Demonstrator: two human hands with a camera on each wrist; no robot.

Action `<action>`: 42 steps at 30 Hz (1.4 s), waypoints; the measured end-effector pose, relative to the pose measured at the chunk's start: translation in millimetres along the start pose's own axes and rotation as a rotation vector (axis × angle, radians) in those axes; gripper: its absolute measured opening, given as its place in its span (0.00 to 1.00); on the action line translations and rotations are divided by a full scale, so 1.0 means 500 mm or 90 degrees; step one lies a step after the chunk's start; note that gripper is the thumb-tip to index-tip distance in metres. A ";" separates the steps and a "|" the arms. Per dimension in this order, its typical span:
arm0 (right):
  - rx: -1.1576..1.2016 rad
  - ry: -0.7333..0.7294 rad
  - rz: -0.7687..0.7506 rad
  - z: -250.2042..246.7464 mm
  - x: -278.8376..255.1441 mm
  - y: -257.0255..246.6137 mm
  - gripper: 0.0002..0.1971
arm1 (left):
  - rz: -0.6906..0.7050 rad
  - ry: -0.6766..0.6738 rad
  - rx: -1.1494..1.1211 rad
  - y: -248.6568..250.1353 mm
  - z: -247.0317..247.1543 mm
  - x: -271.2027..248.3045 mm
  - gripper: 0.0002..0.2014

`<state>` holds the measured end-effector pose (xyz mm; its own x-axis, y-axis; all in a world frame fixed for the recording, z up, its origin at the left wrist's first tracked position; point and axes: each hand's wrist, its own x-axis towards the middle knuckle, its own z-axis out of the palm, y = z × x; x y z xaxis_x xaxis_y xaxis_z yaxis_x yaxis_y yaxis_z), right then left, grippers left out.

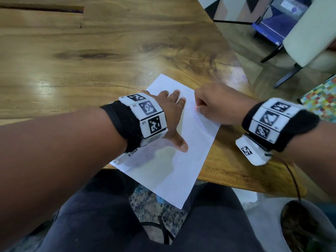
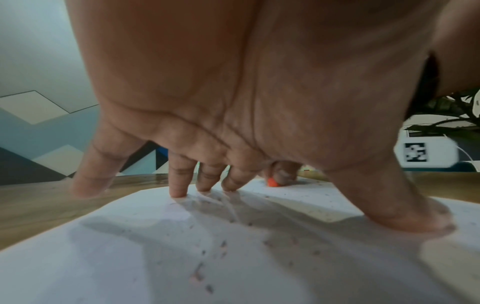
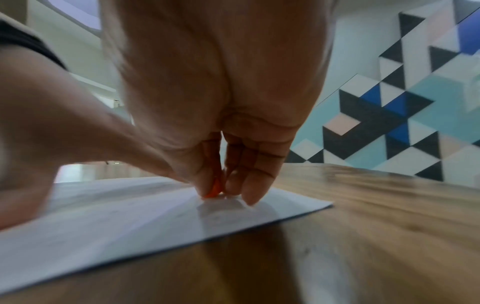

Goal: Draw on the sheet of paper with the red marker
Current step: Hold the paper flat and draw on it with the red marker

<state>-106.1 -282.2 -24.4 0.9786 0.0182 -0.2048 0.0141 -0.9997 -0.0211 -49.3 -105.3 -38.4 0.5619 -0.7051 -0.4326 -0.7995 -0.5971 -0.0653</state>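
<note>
A white sheet of paper lies slanted at the near edge of the wooden table, one corner hanging over my lap. My left hand presses it flat with straight, spread fingers and thumb. My right hand is curled over the sheet's far right edge, pinching the red marker, of which only a small orange-red bit shows between the fingertips, touching the paper. The same tip, the marker, shows in the left wrist view beyond my fingers. The paper carries small grey specks.
The table's right edge runs diagonally past my right hand. Beyond it stand a pale chair and a blue cart. A potted plant sits on the floor at lower right, a cable running from my right wrist. A patterned wall lies behind.
</note>
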 end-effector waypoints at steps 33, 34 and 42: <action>0.015 0.018 0.011 -0.005 0.085 -0.032 0.07 | -0.003 0.011 0.003 -0.068 0.001 0.013 0.73; 0.017 0.029 0.021 -0.006 0.097 -0.029 0.06 | -0.003 0.010 0.001 -0.069 0.000 0.012 0.73; -0.003 -0.033 -0.059 -0.006 -0.002 -0.054 0.07 | 0.011 -0.023 0.055 -0.083 -0.034 0.022 0.59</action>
<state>-106.8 -255.4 -20.5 0.9611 0.1109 -0.2528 0.1047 -0.9938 -0.0380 -6.3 -94.9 -25.4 0.5404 -0.6999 -0.4670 -0.8255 -0.5483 -0.1335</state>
